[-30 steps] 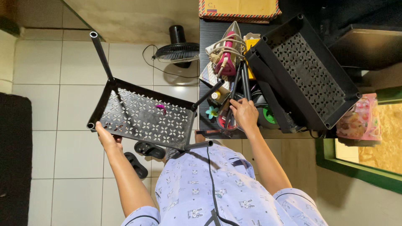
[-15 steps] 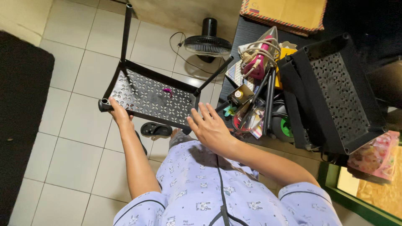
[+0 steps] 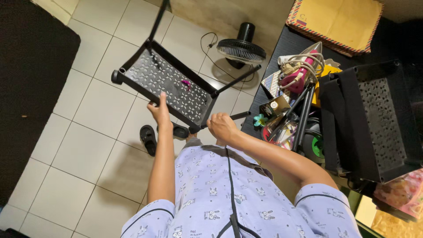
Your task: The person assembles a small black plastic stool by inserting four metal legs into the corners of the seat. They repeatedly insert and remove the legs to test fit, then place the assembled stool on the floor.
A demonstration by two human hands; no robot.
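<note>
A person in a pale blue printed shirt (image 3: 233, 198) holds a black perforated shelf panel (image 3: 169, 86) over a tiled floor (image 3: 92, 145), seen from above. Nearest the camera, the right hand (image 3: 222, 127) is clenched around a black tube (image 3: 229, 117) at the panel's lower right corner. The left hand (image 3: 159, 111) presses on the panel's near edge, fingers extended along the rim rather than wrapped around it.

The panel looks like thin punched metal with a tubular frame: stiff, probably light for its size, smooth and somewhat slippery on the flat, so the rim and corner tubes seem the surest holds. It sits in the upper middle of the frame, its long axis running from upper left to lower right, perforated face towards the camera, with thin legs pointing away to the upper left and right.

Below it, dark sandals (image 3: 149, 140) lie on the floor. Farther off stands a small black fan (image 3: 241, 47). At right, a dark table (image 3: 291, 44) carries a pink iron (image 3: 296, 72) with its coiled cord, another black perforated rack (image 3: 374, 119) and a brown envelope (image 3: 337, 20).
</note>
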